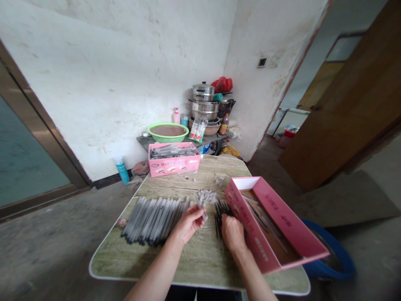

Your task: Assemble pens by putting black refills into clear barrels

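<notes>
My left hand pinches a slim translucent pen barrel, tilted above the table. To its left lies a row of similar clear pen barrels with dark ends toward me. My right hand reaches down with curled fingers into a bunch of thin black pen parts; the fingertips are partly hidden, so what they grip cannot be made out. Just beyond both hands sits a heap of small whitish pieces, perhaps caps or plugs.
An open pink box with a few pens stands close by my right hand. Another pink box, full of pens, is at the table's far end. Behind are a green basin and stacked pots.
</notes>
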The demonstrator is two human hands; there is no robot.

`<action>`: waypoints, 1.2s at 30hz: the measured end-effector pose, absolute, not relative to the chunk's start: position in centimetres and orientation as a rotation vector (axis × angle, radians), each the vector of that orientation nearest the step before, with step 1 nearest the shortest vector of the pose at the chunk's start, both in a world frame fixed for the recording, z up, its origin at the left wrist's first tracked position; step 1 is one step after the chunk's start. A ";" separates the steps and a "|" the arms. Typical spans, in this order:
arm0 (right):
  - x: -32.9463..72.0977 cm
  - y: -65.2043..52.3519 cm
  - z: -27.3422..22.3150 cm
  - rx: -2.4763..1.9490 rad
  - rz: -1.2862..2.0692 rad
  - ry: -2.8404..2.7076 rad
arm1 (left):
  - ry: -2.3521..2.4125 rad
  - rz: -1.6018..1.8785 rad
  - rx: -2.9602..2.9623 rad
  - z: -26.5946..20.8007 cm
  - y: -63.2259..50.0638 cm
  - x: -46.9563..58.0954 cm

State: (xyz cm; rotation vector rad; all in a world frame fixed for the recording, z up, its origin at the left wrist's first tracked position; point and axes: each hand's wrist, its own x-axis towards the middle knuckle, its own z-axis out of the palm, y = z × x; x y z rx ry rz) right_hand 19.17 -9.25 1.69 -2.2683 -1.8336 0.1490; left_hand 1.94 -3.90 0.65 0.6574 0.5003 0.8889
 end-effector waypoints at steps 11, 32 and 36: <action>19.5 -9.8 3.6 -2.066 0.223 -1.654 | 0.499 0.971 0.647 1.0 -4.0 2.1; 15.2 -11.7 4.1 -1.208 1.028 -0.976 | 0.493 1.014 0.730 1.0 -4.2 2.3; 15.2 -11.5 4.3 -1.214 1.014 -0.998 | 0.491 1.015 0.730 1.0 -4.2 2.3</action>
